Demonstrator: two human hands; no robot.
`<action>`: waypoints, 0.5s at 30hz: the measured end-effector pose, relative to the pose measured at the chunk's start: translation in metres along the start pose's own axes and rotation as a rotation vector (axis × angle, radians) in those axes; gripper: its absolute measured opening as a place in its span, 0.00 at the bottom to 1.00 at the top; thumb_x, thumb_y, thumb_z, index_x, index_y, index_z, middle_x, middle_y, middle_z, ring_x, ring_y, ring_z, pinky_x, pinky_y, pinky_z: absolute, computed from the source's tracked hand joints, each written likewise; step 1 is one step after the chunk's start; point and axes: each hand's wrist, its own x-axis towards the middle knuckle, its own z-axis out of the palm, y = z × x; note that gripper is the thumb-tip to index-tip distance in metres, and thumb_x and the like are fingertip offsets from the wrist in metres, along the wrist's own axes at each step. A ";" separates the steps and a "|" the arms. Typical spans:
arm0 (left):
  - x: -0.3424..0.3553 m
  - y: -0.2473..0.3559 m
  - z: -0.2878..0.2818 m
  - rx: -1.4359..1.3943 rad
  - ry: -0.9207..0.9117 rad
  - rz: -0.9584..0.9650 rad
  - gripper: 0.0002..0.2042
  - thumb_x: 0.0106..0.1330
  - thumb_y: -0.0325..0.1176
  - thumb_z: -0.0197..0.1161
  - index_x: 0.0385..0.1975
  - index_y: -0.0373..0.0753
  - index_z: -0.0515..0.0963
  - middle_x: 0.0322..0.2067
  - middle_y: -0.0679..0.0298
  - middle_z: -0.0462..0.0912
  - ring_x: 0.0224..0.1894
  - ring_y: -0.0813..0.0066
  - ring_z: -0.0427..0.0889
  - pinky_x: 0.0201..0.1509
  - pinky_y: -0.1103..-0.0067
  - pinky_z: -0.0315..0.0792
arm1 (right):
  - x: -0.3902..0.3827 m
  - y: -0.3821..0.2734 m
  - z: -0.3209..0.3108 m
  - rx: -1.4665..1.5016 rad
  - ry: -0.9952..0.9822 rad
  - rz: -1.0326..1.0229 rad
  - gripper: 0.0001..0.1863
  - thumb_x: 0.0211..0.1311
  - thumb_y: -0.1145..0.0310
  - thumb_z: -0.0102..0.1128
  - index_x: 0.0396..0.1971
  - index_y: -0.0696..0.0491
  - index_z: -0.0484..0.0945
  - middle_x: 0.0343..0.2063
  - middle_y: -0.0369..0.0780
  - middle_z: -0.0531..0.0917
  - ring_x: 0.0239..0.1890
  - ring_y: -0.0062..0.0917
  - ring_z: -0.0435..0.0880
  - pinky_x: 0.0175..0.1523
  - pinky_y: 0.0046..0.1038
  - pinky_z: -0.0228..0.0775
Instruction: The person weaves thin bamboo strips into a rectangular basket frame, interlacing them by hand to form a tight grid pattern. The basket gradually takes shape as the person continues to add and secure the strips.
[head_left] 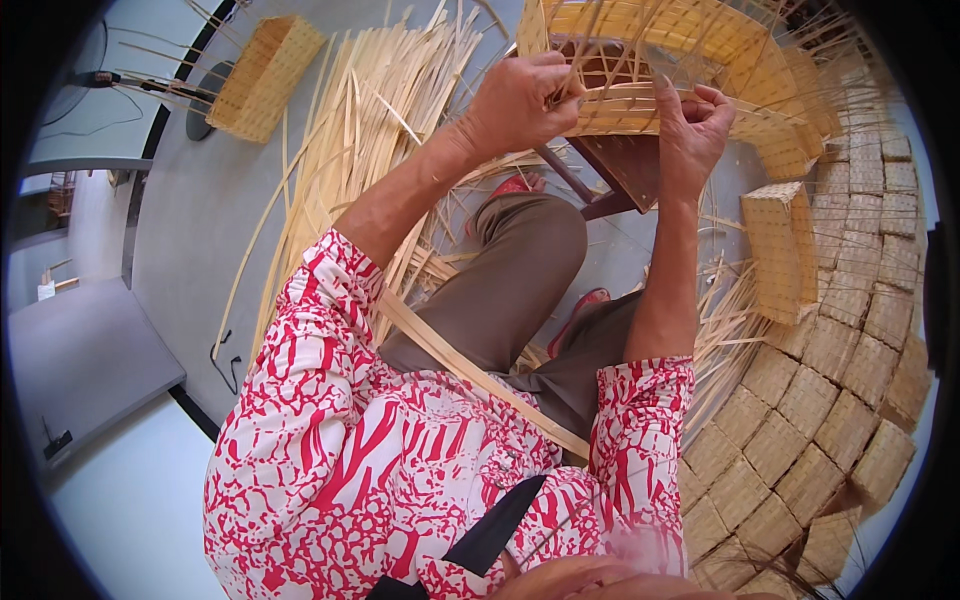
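Observation:
A partly woven band of pale bamboo strips [620, 110] runs between my hands at the top of the view, over a dark wooden stool [620, 175]. My left hand [525, 100] is closed on thin strips at the band's left part, fingertips pinched together. My right hand [688, 130] grips the band farther right, thumb raised along it and fingers curled at its upper edge. Behind it is a larger curved woven yellow piece [680, 35] with loose strip ends. A long flat strip [470, 375] lies across my lap.
Loose strips [350, 120] are piled left of my legs. A small woven basket [262, 80] stands beyond them at the upper left, another [775, 250] at my right. Many woven blocks [840, 430] are packed along the right. A grey panel [90, 360] is at the far left.

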 end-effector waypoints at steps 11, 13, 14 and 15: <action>0.005 -0.026 -0.029 -0.044 -0.118 0.058 0.05 0.67 0.29 0.69 0.39 0.38 0.87 0.31 0.63 0.86 0.31 0.74 0.83 0.36 0.77 0.76 | -0.002 -0.013 -0.013 0.155 0.011 -0.065 0.17 0.64 0.69 0.71 0.49 0.55 0.77 0.19 0.26 0.73 0.22 0.08 0.68 0.29 0.15 0.63; 0.009 -0.033 -0.041 -0.012 -0.136 0.044 0.06 0.68 0.30 0.68 0.40 0.39 0.87 0.32 0.64 0.86 0.32 0.76 0.83 0.37 0.78 0.76 | -0.009 -0.020 -0.024 0.074 0.033 -0.148 0.14 0.64 0.71 0.69 0.47 0.55 0.79 0.19 0.29 0.75 0.22 0.10 0.70 0.30 0.16 0.65; 0.010 -0.039 -0.046 0.004 -0.145 0.036 0.06 0.68 0.30 0.68 0.41 0.39 0.87 0.33 0.65 0.86 0.32 0.77 0.83 0.37 0.78 0.76 | -0.014 -0.022 -0.026 0.034 0.045 -0.189 0.12 0.65 0.72 0.68 0.46 0.55 0.80 0.20 0.30 0.76 0.22 0.11 0.72 0.30 0.17 0.66; 0.009 -0.043 -0.048 -0.051 -0.122 0.041 0.08 0.68 0.30 0.69 0.45 0.39 0.85 0.35 0.66 0.86 0.33 0.80 0.82 0.37 0.80 0.76 | -0.019 -0.024 -0.026 -0.018 -0.025 -0.224 0.11 0.65 0.73 0.67 0.45 0.54 0.81 0.20 0.31 0.77 0.22 0.12 0.73 0.31 0.18 0.67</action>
